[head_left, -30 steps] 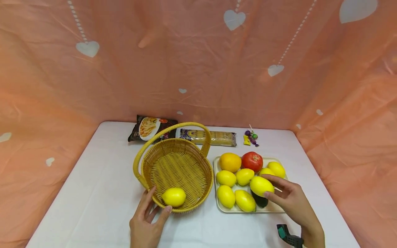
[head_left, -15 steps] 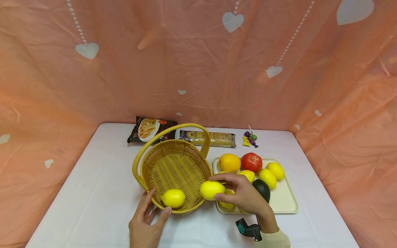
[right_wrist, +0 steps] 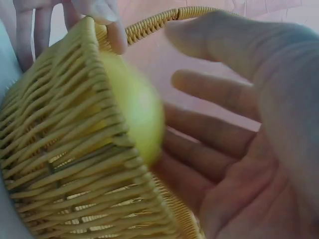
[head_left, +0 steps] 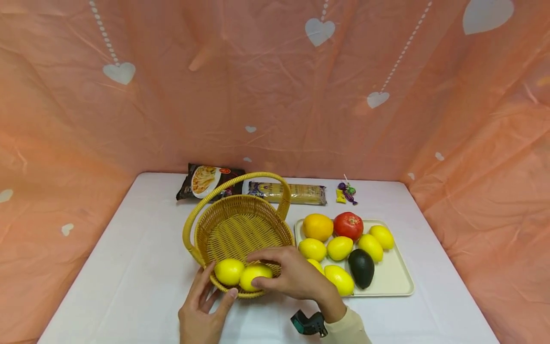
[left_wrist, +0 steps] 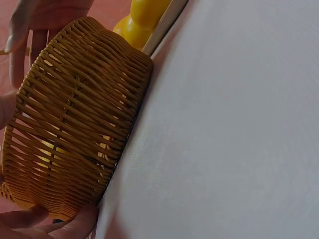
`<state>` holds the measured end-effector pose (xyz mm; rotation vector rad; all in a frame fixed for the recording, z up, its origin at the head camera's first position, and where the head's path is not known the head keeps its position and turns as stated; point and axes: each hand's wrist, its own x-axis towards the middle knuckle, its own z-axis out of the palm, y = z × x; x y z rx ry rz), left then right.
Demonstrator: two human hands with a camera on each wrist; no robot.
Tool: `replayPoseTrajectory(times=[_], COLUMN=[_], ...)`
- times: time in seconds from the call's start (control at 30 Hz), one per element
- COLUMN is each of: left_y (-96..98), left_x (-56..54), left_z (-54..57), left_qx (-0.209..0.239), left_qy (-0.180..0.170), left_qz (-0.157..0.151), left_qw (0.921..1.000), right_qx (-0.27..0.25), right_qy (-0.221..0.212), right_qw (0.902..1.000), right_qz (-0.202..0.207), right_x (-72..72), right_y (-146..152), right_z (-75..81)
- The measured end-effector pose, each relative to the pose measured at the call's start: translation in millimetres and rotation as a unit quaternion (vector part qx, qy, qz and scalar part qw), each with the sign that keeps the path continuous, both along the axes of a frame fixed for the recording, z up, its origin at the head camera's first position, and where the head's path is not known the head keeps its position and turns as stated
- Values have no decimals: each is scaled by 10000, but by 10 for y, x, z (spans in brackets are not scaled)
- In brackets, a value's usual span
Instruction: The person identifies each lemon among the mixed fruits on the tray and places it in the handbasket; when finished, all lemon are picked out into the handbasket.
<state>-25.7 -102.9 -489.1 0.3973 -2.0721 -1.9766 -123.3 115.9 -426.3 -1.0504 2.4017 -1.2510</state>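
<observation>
A yellow wicker basket (head_left: 240, 229) with a tall handle stands on the white table. Two lemons lie inside near its front rim: one lemon (head_left: 229, 272) on the left and another lemon (head_left: 256, 277) beside it. My left hand (head_left: 204, 303) holds the basket's front-left rim, thumb and fingers spread along it. Over the front right of the basket is my right hand (head_left: 292, 274). In the right wrist view, its fingers (right_wrist: 209, 129) are spread around a blurred lemon (right_wrist: 134, 109), the thumb standing away from it.
Right of the basket, a cream tray (head_left: 393, 279) bears several lemons (head_left: 339, 280), an orange-yellow fruit (head_left: 318, 227), a red pomegranate (head_left: 348, 226) and a dark avocado (head_left: 361, 268). Behind lie a black food packet (head_left: 210, 181), a noodle packet (head_left: 301, 193) and wrapped candies (head_left: 348, 191).
My right hand has carried a lemon leftward from the tray into the basket, and its fingers have loosened. The first lemon has shifted slightly left. My left hand has stayed at the rim.
</observation>
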Motion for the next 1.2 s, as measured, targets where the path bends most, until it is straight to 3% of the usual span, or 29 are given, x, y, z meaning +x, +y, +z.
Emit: replayPoseTrajectory(times=[0.17,0.37,0.6,0.8,0.93,1.03,1.2], left_y=[-1,-19,-21,-14,-13,-14,-16], left_x=[0,-8,-9,-4,-3,0,0], left_z=[-13,-26,-27,-31,-31,-30,-29], left_qx=[9,44,-6,26,45,82,83], left_qy=[-10,-128,-158,-86,-37,-28,-39], left_qz=[-46,-90,-125,-128,-131,-103,-76], left_qw=[10000,9999,9998,9999,9999,9999,9999], right_qx=[-732,-1557,-2095,-2421,-2429,-2164,-889], right_qy=[-323,-605,-91,113,-105,-343,-486], right_qw=[9966,9841,9673,9442,9267,9212,9145], right_qz=[-216,-607,-1429,-2232,-2867,-3214,-3917], right_x=[-9,-101,-177,-167,-140,-141,-200], right_y=[150,754,1597,2160,2447,2608,2730], right_z=[-26,-93,-39,-14,-74,-153,-319])
